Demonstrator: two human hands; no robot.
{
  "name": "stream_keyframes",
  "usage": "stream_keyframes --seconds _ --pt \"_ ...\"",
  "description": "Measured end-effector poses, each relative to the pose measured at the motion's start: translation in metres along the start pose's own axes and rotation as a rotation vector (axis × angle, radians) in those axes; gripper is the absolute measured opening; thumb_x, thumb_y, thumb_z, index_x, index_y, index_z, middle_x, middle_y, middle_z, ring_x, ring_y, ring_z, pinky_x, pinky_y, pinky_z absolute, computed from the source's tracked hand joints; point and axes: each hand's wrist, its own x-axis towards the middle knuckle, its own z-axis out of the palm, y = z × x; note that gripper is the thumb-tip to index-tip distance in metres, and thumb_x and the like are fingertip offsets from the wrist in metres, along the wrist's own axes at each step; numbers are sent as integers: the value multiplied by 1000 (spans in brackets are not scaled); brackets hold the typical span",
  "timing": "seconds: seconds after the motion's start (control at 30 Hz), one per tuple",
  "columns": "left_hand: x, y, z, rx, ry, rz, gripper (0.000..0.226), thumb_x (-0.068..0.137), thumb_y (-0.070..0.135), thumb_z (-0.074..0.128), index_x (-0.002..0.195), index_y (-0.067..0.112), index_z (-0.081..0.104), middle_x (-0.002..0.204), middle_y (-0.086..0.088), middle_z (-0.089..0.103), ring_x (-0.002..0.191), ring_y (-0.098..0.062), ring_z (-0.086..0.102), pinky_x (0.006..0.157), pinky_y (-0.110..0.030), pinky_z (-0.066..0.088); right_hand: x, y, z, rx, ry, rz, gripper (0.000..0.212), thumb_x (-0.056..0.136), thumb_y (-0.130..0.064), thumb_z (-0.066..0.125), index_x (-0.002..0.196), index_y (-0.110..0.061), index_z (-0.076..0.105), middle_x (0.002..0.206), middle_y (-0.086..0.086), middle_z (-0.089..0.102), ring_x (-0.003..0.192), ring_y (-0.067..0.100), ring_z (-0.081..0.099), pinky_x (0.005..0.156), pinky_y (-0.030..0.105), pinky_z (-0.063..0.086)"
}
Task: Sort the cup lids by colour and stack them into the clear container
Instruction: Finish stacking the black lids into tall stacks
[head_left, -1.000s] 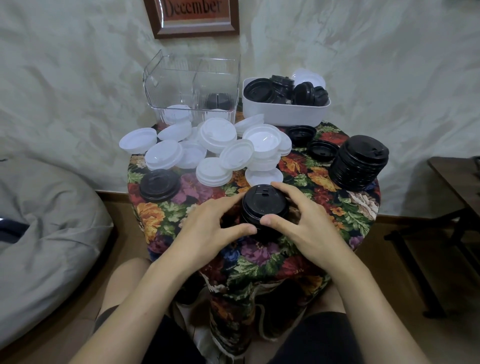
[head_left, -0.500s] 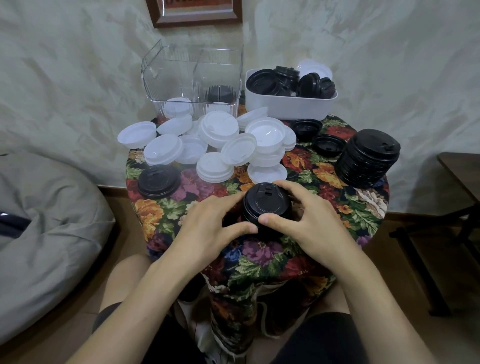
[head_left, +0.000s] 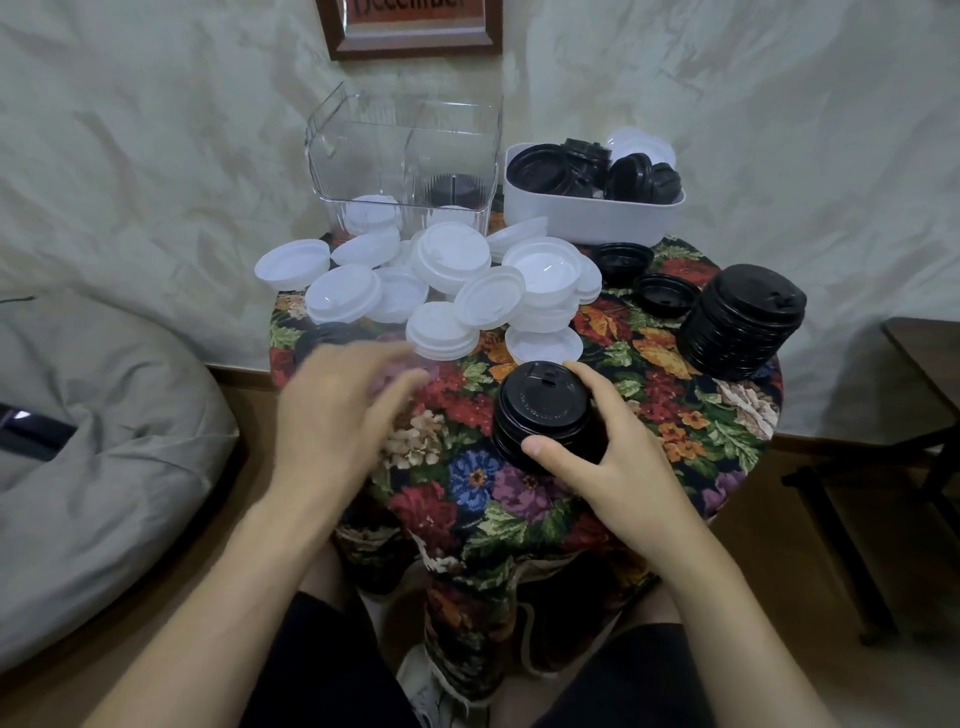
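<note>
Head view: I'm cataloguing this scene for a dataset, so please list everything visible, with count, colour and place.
clear container: one, transparent, table's back; few white lids and a black one inside
tub: one, white, back right; mostly black lids inside
loose white lids: many, white, piled mid-table
loose black lids: three, black; two before the tub, one by left hand
tall lid stack: one, black, table's right edge
short lid stack: one, black, near edge
tablecloth: one, floral, covering table
beanbag: one, grey, floor left
framed picture: one, brown, wall
left hand: blurred, open above cloth, holding nothing
right hand: grips the short lid stack
</note>
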Motion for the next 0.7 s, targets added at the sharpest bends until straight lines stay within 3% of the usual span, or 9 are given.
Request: stream_keyframes --seconds 0.07,0.13,0.27,0.4,0.53,0.6,0.7 --pt "1 -25 -4 117 78 -110 46 87 40 79 125 16 71 121 -5 72 108 -30 60 96 -42 45 1 0 0 -17 0 -10 68 83 -61 74 139 -61 36 137 -38 45 131 -5 45 111 38 41" --pt "1 -47 -6 184 23 -229 62 85 46 79 135 13 64 137 -11 64 122 -36 53 107 -46 40 2 0 -1 -29 -2 -12 72 82 -63 74 143 -58 36 137 -40 43 132 -6 43 112 37 39" --pt "1 -56 -7 194 -120 -321 68 85 55 76 139 15 63 133 -12 67 124 -37 57 102 -49 44 4 2 -3 -36 0 12 84 75 -71 76 146 -57 34 144 -35 44 137 -2 42 114 40 38" --pt "-1 -29 -14 50 -38 -259 62 85 57 76 136 22 66 127 -1 71 115 -25 63 93 -41 47 5 2 -4 -28 -1 22 71 75 -65 80 133 -60 40 132 -39 50 130 -2 46 110 38 40" --pt "0 25 -8 -353 -211 -181 66 77 71 72 135 41 64 128 26 65 114 3 60 94 -18 45 5 3 -2 -6 12 17 73 73 -67 80 136 -59 42 134 -35 54 131 -1 47 112 40 41" --pt "3 46 2 -464 -314 -137 63 77 69 73 134 46 63 131 30 63 123 10 55 102 -25 46 3 3 -2 4 17 3 78 72 -70 79 139 -58 42 135 -33 56 132 2 50 111 44 43" --pt "7 59 14 -438 -421 -53 56 80 58 78 133 45 64 132 29 63 126 12 52 109 -28 44 2 2 -2 20 25 -20 73 75 -61 81 138 -60 44 132 -33 59 128 0 53 108 44 46"
